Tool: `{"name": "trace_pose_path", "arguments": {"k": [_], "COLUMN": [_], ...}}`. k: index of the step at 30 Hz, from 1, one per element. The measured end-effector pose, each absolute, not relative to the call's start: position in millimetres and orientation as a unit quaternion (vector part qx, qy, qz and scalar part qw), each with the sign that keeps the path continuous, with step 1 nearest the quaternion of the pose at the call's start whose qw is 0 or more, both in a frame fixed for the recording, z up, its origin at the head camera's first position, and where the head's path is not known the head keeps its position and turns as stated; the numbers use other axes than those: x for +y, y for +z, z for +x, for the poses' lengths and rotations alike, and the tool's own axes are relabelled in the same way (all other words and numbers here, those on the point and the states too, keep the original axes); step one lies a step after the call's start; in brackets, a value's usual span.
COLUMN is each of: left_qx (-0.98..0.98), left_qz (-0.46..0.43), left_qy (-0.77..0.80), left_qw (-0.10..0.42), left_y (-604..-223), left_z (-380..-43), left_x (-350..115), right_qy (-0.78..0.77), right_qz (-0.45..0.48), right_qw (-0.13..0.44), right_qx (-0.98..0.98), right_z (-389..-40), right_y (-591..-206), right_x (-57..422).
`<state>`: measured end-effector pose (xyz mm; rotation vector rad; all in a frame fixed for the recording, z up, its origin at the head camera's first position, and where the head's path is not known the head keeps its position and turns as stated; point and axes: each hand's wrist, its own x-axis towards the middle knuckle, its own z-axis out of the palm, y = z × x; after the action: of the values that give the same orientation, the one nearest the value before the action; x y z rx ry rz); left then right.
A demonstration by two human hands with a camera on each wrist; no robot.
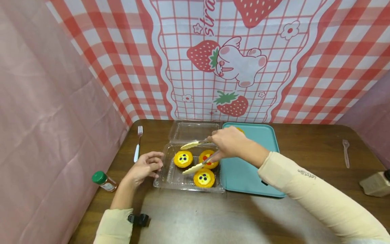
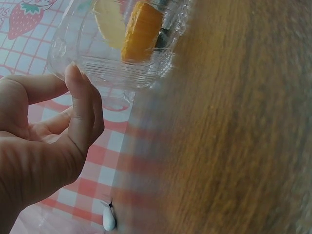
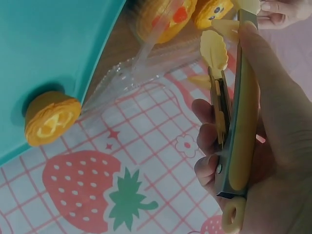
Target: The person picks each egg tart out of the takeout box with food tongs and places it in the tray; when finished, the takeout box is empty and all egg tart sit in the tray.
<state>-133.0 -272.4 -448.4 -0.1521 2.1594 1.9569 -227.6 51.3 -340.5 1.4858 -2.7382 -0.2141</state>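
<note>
At far left on the wooden desk (image 1: 310,152) stand a green-lidded jar (image 1: 105,182) and a white-handled fork (image 1: 137,149). The left hand (image 1: 146,166) is at the left edge of a clear, hinged container (image 1: 176,179), its fingers bent; whether they pinch the rim, I cannot tell.

Inside the opened container sit three tarts: a blue-dotted tart (image 1: 183,159) at left, a red-dotted tart (image 1: 205,155) behind right, and a second blue-dotted tart (image 1: 204,178) in front. Over them, the right hand (image 1: 228,141) grips tongs (image 1: 193,168), whose tips are spread and appear to hold nothing.

Further right, a teal tray (image 1: 239,173) carries one yellow tart (image 3: 52,118) near its back left corner. Judging by this, one tart is transferred and three are left. A clear plastic fork (image 1: 346,154) lies far right.
</note>
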Motion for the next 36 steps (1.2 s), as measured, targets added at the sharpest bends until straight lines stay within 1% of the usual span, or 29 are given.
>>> {"name": "trace_pose_path", "arguments": {"k": [7,17,36], "left_qx": [0.736,0.729,0.726], "left_qz": [-0.05,-0.051,-0.054], "left_qy": [0.666,0.673,0.676], "left_qw": [0.111,0.113,0.115], "left_y": [-448,-448,-447], "left_z": [-132,-133,-133], "left_x": [-272,-272,-272], "right_qy": [-0.057,-0.047,-0.06], "right_qz": [0.474,0.478,0.479], "right_qw": [-0.012,-0.021,-0.001], "right_qx": [-0.878,-0.877,-0.876], "right_z": [-228,-230,-236], "right_y": [-345,-350,-360], "right_x": [46,43,42]}}
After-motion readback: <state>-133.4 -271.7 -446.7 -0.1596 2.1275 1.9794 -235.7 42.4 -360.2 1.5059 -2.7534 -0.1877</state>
